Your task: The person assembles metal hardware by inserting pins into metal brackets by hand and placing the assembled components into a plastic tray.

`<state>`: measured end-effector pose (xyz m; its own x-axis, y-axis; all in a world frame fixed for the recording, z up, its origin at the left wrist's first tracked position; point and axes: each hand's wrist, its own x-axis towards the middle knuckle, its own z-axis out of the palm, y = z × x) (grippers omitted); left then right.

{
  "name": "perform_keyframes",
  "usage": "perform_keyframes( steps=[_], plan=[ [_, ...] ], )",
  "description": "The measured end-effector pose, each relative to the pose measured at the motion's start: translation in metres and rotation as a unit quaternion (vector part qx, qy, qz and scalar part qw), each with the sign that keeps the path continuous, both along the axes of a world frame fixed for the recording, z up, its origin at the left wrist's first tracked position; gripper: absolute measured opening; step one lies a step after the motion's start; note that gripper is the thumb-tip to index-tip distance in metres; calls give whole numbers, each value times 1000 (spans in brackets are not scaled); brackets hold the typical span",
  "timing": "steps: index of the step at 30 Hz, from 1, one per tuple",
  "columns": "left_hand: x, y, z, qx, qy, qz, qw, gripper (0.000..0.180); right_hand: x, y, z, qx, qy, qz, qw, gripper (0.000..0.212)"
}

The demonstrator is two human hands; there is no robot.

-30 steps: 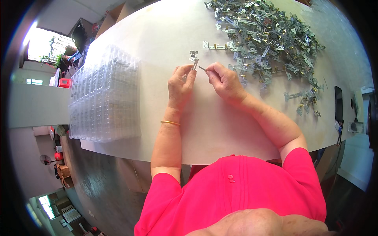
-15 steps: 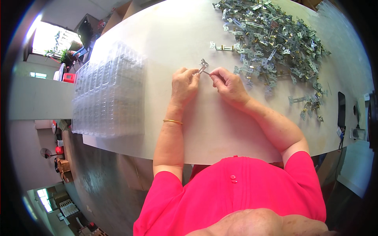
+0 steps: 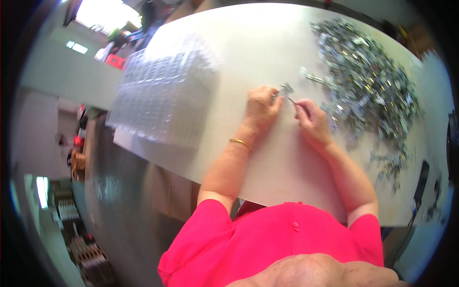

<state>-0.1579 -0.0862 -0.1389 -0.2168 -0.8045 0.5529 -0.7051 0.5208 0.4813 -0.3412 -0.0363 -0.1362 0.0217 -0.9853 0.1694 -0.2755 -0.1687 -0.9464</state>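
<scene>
My left hand (image 3: 261,109), with a gold bangle at the wrist, pinches a small silvery metal bracket (image 3: 287,88) that sticks out past the fingertips. Just to its right, my right hand (image 3: 313,123) is closed on a thin dark rod (image 3: 291,101), its tip pointing at the bracket. Blur hides whether the tip touches it. Both hands are a little above the pale table (image 3: 248,48). A large pile of similar metal brackets (image 3: 370,79) spreads to the right, and one loose bracket (image 3: 311,75) lies at its left edge.
At the left stands a stack of clear plastic trays (image 3: 165,95). A few brackets (image 3: 393,167) lie apart from the pile at the near right. A dark phone-like object (image 3: 421,182) rests by the right edge. Beyond the left edge is the floor (image 3: 119,191).
The whole view has swung, so the table and hands appear farther right and lower. The rod's tip looks slightly farther from the bracket. Both hands keep their grip.
</scene>
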Motion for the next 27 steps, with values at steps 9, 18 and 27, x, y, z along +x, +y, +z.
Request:
perform_keyframes(
  steps=[9, 18, 27],
  plan=[
    [-1, 7, 0, 48, 22, 44, 998, 14, 2, 5, -2, 22, -53, 5, 998, 10],
    [2, 38, 91, -27, 172, 52, 983, 11, -2, 4, -5, 48, -122, 11, 991, 10],
    [159, 44, 172, -144, 71, 207, 965, 11, -1, 2, -2, 49, -135, 6, 990, 9]
  ],
)
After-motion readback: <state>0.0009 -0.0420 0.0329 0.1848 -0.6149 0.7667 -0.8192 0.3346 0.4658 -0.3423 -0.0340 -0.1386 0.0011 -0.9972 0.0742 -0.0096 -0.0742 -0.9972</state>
